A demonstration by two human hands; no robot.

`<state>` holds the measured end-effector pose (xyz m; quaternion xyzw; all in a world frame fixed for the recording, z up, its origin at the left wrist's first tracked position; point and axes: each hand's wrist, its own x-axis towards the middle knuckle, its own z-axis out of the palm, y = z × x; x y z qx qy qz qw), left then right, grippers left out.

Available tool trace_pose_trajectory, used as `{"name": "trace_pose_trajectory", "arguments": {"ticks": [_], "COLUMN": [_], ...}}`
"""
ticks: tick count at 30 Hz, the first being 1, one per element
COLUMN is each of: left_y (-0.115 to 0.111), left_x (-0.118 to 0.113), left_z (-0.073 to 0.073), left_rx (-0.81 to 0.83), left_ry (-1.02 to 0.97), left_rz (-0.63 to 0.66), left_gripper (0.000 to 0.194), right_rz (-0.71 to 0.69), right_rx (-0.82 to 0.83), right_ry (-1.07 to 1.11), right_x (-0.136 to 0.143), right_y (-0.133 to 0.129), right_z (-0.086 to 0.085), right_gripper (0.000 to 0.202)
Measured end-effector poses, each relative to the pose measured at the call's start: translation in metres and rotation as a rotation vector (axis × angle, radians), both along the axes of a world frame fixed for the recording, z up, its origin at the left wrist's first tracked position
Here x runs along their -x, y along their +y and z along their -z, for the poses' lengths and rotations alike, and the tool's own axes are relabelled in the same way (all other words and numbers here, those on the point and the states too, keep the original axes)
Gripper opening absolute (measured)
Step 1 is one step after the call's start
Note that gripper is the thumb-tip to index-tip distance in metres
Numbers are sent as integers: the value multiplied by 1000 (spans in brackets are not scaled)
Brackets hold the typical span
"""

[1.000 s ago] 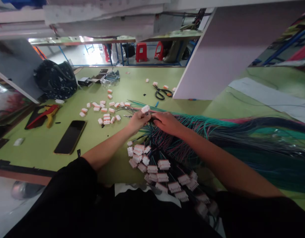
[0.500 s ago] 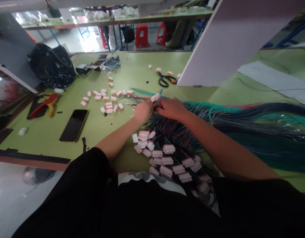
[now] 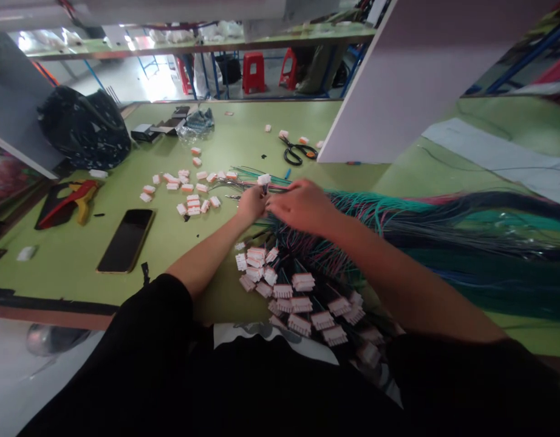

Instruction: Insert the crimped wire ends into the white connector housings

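My left hand is closed on a white connector, which sticks up above its fingertips. Close on its right is my right hand, with its fingers bent over thin wires; what lies between its fingertips is too small to make out. A long bundle of green, pink and dark wires runs from beneath the hands to the right. Below the hands, several white connectors on wires lie in a pile. Loose white and orange connectors are scattered left of my left hand.
A phone, a red and yellow tool and a dark patterned bag are at the left. Black-handled scissors lie beyond the hands, beside a white upright panel. Red stools stand behind the table.
The connector in my left hand has turned more upright and moved left. My right hand has opened a small gap from it. The whole view has shifted slightly.
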<state>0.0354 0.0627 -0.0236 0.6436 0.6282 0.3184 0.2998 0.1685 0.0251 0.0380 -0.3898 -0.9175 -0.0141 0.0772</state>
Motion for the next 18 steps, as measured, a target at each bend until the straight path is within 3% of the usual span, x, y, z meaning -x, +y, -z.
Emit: {"name": "trace_pose_trajectory", "arguments": {"ticks": [2,4,7,9,12,15,18], "left_y": [-7,-16,-30,-40,-60,-83,-104], "left_x": [3,8,18,24,30,28,18], "left_z": [-7,-12,-12,-9,-3,-2,-11], "left_rx": [73,201,318,215,21,15,-59], "left_ry": [-169,-424,-584,-464,-225,-84,26], "left_rz": [77,145,236,283,375,453,474], "left_gripper": [25,33,12,12,12,26,37], "right_rz": [266,411,591,654,663,654,726], "right_rx": [-26,-15,4,-14,-36,-80,-132], "right_ry": [69,90,70,23,-78,-118,-60], "right_x": [-21,-43,-70,-79,-82,-79,-79], "right_y": [29,62,103,121,134,137,139], "right_z": [3,13,32,42,51,51,52], "right_gripper": [35,39,53,55,37,32,36]}}
